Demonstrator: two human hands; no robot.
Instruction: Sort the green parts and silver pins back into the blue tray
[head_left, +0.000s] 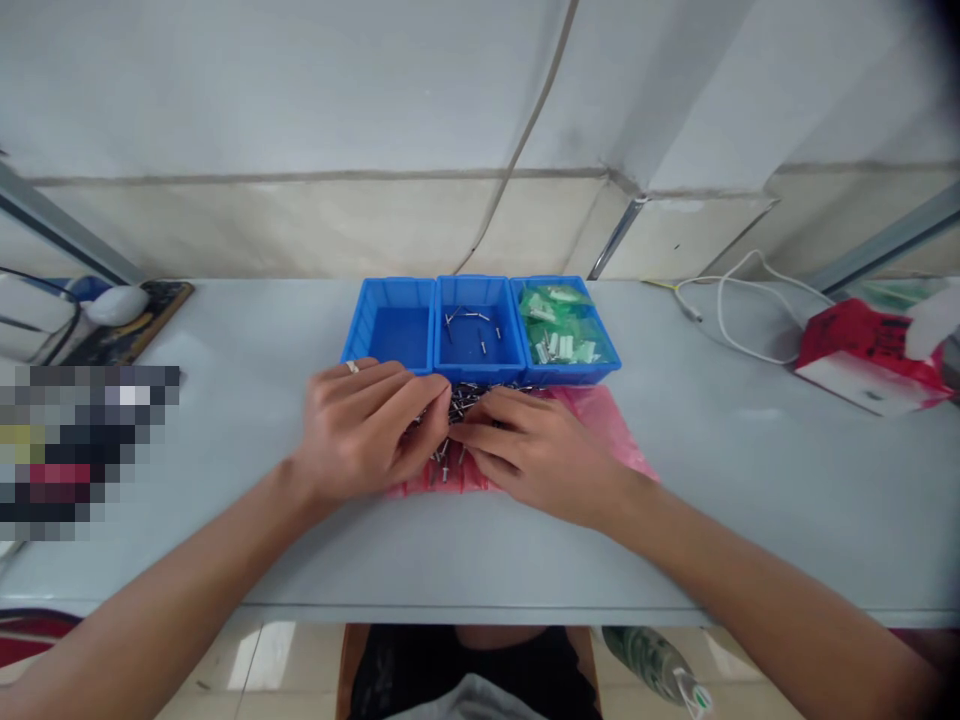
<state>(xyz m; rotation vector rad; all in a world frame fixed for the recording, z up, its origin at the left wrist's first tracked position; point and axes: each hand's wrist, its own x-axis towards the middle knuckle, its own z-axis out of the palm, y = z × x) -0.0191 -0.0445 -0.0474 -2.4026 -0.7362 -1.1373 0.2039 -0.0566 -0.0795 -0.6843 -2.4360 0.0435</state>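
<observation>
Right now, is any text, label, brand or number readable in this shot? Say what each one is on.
No word, brand or number can be read for certain.
Red-and-white tissue box: dark print on the red, too blurred to read.
Green plastic bags: any print too small to read.
Patterned bottle: any print too blurred to read.
Pixelated patch: blocked out, unreadable.

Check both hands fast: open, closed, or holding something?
Left hand: curled at the pile of metal pins, cannot tell if holding one.
Right hand: fingers spread over the pile, cannot tell either.
</observation>
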